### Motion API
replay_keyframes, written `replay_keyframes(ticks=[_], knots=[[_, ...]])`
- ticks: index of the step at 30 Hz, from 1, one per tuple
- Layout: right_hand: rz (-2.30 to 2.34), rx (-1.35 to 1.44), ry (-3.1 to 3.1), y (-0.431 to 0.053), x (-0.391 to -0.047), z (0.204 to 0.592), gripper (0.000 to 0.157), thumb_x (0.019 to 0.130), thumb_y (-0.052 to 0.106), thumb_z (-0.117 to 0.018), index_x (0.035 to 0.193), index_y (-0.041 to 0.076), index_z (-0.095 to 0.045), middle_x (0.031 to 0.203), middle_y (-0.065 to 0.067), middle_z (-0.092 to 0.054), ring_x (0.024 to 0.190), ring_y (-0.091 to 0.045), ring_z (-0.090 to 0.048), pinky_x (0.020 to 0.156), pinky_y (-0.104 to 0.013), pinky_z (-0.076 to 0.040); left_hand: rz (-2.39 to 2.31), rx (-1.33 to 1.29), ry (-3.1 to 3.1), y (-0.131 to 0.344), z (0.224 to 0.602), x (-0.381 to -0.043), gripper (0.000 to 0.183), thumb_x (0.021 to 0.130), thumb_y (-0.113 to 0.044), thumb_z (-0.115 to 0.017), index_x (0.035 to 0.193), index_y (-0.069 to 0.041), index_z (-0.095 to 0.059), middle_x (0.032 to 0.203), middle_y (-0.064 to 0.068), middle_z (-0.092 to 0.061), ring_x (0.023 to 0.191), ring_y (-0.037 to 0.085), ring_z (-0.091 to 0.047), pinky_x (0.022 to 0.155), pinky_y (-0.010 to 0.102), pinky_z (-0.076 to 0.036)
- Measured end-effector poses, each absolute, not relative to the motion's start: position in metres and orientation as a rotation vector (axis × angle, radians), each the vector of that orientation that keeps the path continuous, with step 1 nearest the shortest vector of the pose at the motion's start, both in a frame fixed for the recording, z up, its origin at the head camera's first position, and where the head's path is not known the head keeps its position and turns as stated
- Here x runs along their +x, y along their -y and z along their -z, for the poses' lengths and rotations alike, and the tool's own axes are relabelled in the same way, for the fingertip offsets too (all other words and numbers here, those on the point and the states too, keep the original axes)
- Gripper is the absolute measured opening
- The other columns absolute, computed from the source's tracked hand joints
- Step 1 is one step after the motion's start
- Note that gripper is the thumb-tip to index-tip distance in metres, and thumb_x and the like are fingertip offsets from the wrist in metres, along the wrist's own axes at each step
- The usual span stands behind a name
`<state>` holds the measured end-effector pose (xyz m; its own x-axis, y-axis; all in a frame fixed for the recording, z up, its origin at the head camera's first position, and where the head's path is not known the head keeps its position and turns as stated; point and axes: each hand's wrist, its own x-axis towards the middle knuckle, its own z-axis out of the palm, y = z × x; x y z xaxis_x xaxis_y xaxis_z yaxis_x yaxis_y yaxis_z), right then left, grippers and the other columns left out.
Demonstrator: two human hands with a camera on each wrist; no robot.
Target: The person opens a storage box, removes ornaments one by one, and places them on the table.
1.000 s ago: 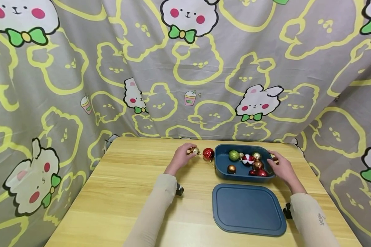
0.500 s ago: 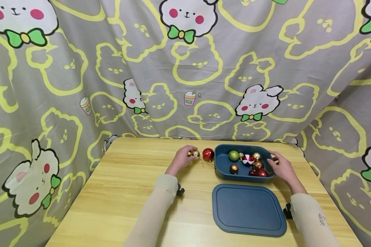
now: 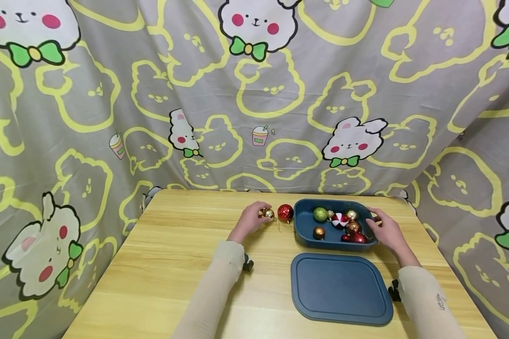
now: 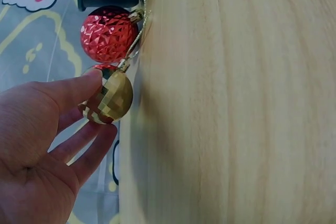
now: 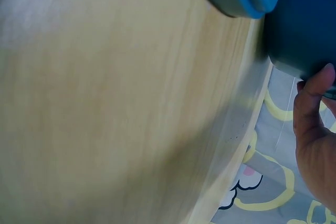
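My left hand [image 3: 252, 219] pinches a shiny gold Christmas bauble [image 4: 118, 98] between thumb and fingers, close over the table. A gold cord trails from its cap. Just right of it lies a red faceted bauble [image 3: 285, 213], near the left end of an open dark blue box [image 3: 335, 244]. Inside the box are several baubles: a glittery green one [image 3: 320, 214], a red-and-white one [image 3: 340, 220], a small copper one [image 3: 319, 232], and gold, brown and red ones. My right hand [image 3: 386, 230] grips the box's right end, thumb on the wall in the right wrist view.
The dark blue lid [image 3: 341, 289] lies flat on the wooden table [image 3: 152, 278], in front of the box. A patterned grey curtain [image 3: 220, 94] hangs behind and at both sides of the table.
The gold bauble has come down slightly toward the table in my left hand. The small copper bauble has rolled a little in the box. My right hand stays in place.
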<state>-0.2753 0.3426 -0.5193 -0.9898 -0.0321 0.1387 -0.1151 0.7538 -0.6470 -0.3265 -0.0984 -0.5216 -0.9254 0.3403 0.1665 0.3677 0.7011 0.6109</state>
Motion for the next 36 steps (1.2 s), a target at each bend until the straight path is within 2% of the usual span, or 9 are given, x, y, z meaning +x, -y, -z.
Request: replay_keyframes(ticks=[7,21,25,36], knots=[[-1.064,0.112,2.838,-0.342,-0.276,0.520,0.049,0.110,0.022,-0.050,0.153,-0.001,-0.044,0.122,-0.037,-0.059,0.098,-0.044,-0.063,0.063,-0.034,-0.050,1.035,-0.594,2.871,0.097,0.523,-0.325,0.043,0.094,-0.014,-0.077,0.135,-0.009,-0.066,0.135,0.012,-0.066,0.123,0.030,-0.064,0.108,0.043,-0.052],[-1.057,0.109,2.837,-0.341,-0.276,0.519,0.049,0.110,0.022,-0.049,0.153,-0.002,-0.043,0.124,-0.038,-0.058,0.101,-0.046,-0.062,0.065,-0.034,-0.050,1.106,-0.610,2.845,0.096,0.521,-0.325,0.047,0.095,-0.013,-0.076,0.139,-0.006,-0.063,0.137,0.014,-0.064,0.125,0.034,-0.063,0.102,0.043,-0.057],[-1.066,0.109,2.837,-0.342,-0.277,0.519,0.050,0.111,0.023,-0.048,0.154,-0.002,-0.043,0.124,-0.038,-0.058,0.101,-0.046,-0.062,0.065,-0.035,-0.050,1.139,-0.600,2.840,0.098,0.518,-0.324,0.049,0.095,-0.013,-0.076,0.141,-0.006,-0.062,0.140,0.014,-0.062,0.128,0.034,-0.061,0.104,0.044,-0.056],[-1.046,0.110,2.843,-0.343,-0.277,0.522,0.050,0.110,0.023,-0.049,0.153,-0.001,-0.043,0.123,-0.038,-0.058,0.100,-0.045,-0.062,0.063,-0.034,-0.050,1.095,-0.693,2.772,0.080,0.498,-0.320,0.050,0.097,-0.015,-0.075,0.144,-0.009,-0.060,0.143,0.011,-0.061,0.129,0.030,-0.060,0.105,0.042,-0.054]])
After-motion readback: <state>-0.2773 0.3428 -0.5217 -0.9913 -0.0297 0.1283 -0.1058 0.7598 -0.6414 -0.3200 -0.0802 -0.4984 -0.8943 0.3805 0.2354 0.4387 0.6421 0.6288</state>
